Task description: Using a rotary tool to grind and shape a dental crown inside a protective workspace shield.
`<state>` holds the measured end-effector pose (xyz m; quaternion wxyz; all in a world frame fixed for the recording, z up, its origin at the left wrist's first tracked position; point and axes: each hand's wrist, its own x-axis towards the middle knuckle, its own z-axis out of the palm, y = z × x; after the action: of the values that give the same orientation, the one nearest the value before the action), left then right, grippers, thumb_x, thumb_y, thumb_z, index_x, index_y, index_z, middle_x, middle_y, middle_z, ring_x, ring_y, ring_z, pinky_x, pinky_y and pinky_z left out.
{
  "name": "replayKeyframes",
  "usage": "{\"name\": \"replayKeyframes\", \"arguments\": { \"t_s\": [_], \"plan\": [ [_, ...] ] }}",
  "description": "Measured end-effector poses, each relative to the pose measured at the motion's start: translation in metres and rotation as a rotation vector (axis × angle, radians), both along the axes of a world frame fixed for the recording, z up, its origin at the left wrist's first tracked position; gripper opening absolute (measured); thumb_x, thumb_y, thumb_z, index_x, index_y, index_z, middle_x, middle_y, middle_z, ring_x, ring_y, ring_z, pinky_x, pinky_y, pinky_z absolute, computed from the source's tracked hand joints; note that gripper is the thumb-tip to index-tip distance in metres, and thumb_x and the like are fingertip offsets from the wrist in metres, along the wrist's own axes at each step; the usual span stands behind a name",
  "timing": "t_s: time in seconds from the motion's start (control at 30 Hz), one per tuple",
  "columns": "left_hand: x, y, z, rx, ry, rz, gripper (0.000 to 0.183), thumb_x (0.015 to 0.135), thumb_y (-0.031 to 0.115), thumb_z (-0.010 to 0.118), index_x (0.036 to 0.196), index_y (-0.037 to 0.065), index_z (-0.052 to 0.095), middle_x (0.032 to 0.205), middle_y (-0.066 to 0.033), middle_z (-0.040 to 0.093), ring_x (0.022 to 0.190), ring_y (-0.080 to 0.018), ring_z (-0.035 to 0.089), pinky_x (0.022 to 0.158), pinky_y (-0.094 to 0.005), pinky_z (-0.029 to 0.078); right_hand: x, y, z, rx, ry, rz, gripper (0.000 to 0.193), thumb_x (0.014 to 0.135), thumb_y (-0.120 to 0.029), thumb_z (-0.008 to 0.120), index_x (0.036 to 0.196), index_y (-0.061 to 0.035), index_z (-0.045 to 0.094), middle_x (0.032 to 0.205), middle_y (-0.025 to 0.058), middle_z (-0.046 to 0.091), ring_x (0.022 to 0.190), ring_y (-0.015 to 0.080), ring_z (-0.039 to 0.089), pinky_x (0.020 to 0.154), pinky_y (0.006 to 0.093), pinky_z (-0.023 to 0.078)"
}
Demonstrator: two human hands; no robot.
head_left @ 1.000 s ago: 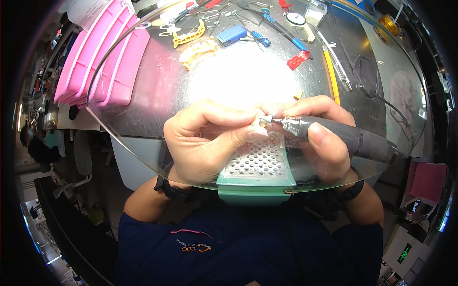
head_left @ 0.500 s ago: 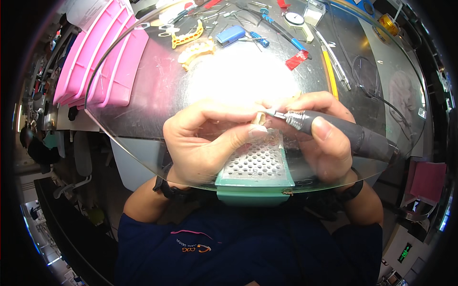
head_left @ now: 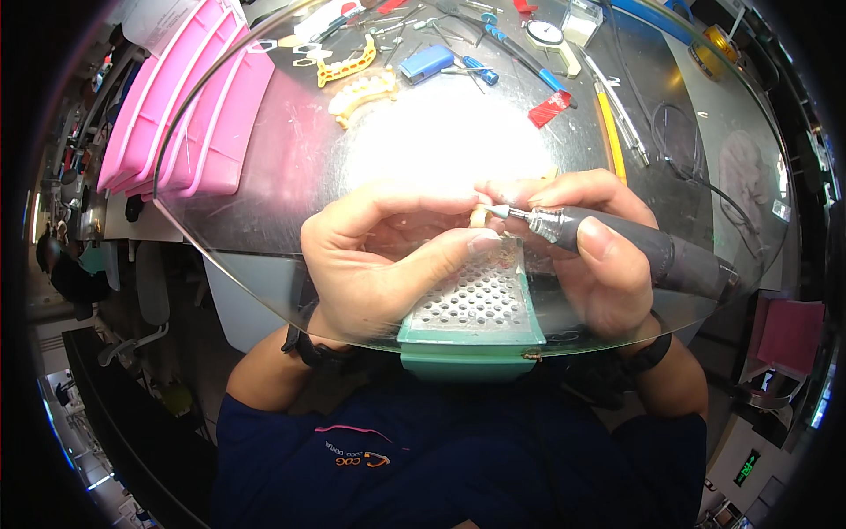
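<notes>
Between its thumb and index finger, my left hand (head_left: pixel 370 256) pinches a small tooth-coloured dental crown (head_left: pixel 478 217). My right hand (head_left: pixel 608 273) is wrapped round a dark grey rotary handpiece (head_left: pixel 634 244), its thumb on top of the barrel. A pale greenish grinding tip (head_left: pixel 500 212) on a metal shank points left from the handpiece, at the crown's right side; whether they touch I cannot tell. Below both hands is a green tray (head_left: pixel 471 339) with a perforated plate (head_left: pixel 467 295). Fingers hide part of the crown.
A transparent shield (head_left: pixel 370 350) spans the view over my hands. Pink trays (head_left: pixel 189 115) are stacked at left. Farther back lie a cream dental model (head_left: pixel 361 95), a yellow arch-shaped piece (head_left: pixel 348 66), a blue block (head_left: pixel 426 64), a dial gauge (head_left: pixel 545 33) and a yellow pencil (head_left: pixel 609 132).
The crown has turned slightly in my left fingers, and my left thumb has shifted a little. The grinding tip shows more plainly beside it.
</notes>
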<state>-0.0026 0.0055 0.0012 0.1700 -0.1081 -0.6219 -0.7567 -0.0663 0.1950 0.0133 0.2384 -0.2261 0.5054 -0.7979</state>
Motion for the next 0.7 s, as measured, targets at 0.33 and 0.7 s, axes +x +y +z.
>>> {"name": "replayKeyframes", "arguments": {
  "t_s": [0.33,0.7],
  "plan": [
    [-0.0001,-0.0014,-0.001,0.023,0.01,-0.006,0.026,0.076,-0.012,0.07,0.101,-0.01,0.063,0.098,-0.0208,0.068,0.091,-0.0202,0.068,0.082,-0.032,0.055,-0.0013,0.0032,-0.0006,0.073,0.057,0.03,0.029,0.087,-0.019,0.055,0.106,0.0018,0.06,0.107,0.0142,0.065,0.099,0.0181,0.059,0.089,0.0333,0.045],
    [0.0004,-0.0033,-0.0016,-0.038,0.012,0.008,0.026,0.076,-0.011,0.071,0.1,-0.01,0.063,0.097,-0.0203,0.069,0.09,-0.0199,0.068,0.082,-0.0318,0.055,0.0003,-0.0007,-0.0017,0.064,0.096,-0.028,0.029,0.086,-0.019,0.055,0.105,0.0018,0.061,0.104,0.0133,0.065,0.096,0.0165,0.06,0.087,0.0321,0.046]
  ]
}}
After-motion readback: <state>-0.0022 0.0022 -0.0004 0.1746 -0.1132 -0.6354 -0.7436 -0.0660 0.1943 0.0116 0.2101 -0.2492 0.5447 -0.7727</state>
